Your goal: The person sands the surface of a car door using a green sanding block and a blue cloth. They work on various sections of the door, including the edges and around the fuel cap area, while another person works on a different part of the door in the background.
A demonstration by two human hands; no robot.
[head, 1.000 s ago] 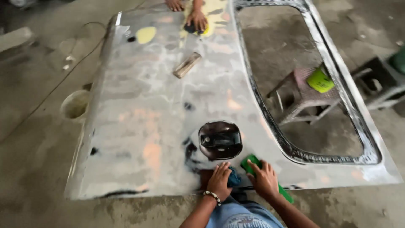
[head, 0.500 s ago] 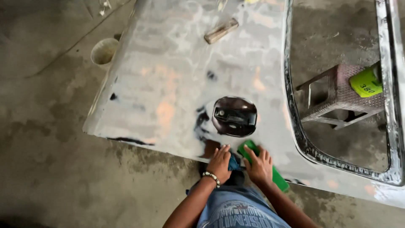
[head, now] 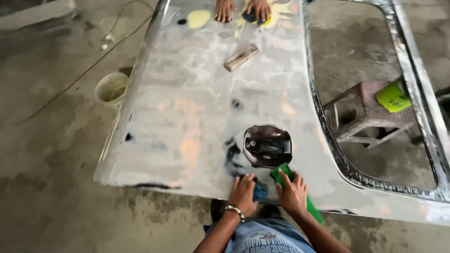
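A large bare-metal car body panel (head: 201,117) lies flat in front of me, sanded grey with orange and yellow filler patches. Near its front edge is a dark round fuel-door recess (head: 267,145). My left hand (head: 243,194) presses flat on the panel just below that recess, resting on a small blue pad (head: 260,191). My right hand (head: 292,193) lies beside it on a green strip (head: 282,174) that runs off the panel's edge. At the far end another person's two hands (head: 243,9) press on a yellow filler patch.
A wooden sanding block (head: 240,57) lies loose on the far part of the panel. Through the panel's window opening I see a pink stool (head: 363,110) with a green pad (head: 393,97) on it. A white bucket (head: 111,87) and a cable (head: 70,84) sit on the concrete floor at left.
The view has swung, so the far end and the other person's hands show again. My hands stay pressed at the panel's front edge on the blue pad and green strip.
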